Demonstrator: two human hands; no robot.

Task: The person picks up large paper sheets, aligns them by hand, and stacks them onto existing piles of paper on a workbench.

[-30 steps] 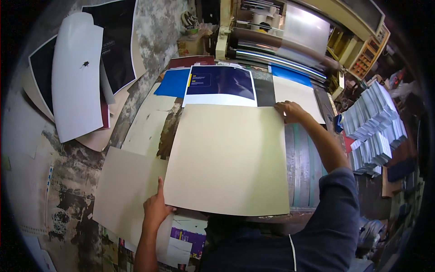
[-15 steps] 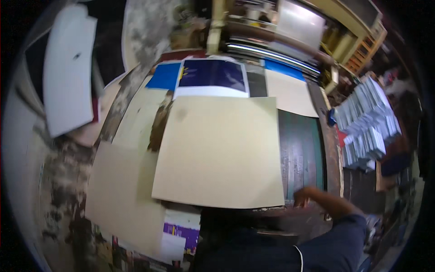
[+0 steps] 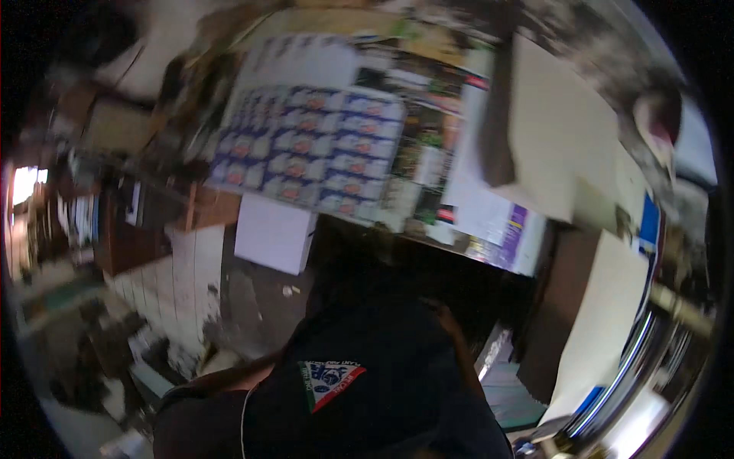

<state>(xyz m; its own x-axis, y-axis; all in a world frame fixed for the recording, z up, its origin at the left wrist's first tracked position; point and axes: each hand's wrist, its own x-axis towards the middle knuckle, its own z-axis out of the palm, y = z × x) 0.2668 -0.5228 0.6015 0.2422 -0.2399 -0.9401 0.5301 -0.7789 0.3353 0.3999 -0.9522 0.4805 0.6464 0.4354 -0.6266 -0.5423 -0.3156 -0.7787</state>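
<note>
As you look down over your own dark shirt (image 3: 375,413), your right hand (image 3: 437,308) shows only as a dim sliver beside its front edge, with the forearm running down along your side. You cannot tell from this view whether its grip is spread, pressed together or pinching anything. Your left forearm (image 3: 245,375) comes in at the lower left and disappears behind the shirt; your left hand is hidden, so the state of its grip cannot be told either.

Two large cream sheets lie to your right, well apart from the left forearm: the upper cream sheet (image 3: 550,138) toward the far side, and the lower cream sheet (image 3: 608,314) nearer the metal rollers (image 3: 615,371). Each has a dark brownish face along its left side. Your right hand is nearer to the lower one, with a dark gap between them.

Ahead of you, the tabletop (image 3: 432,242) is covered with papers. A large sheet of repeated blue and white prints (image 3: 306,149) spreads across its left part, and a purple printed sheet (image 3: 511,239) sits near the right front edge. A white stack (image 3: 274,233) stands just beside the big printed sheet, on its near side. Much of the surroundings is blurred.
</note>
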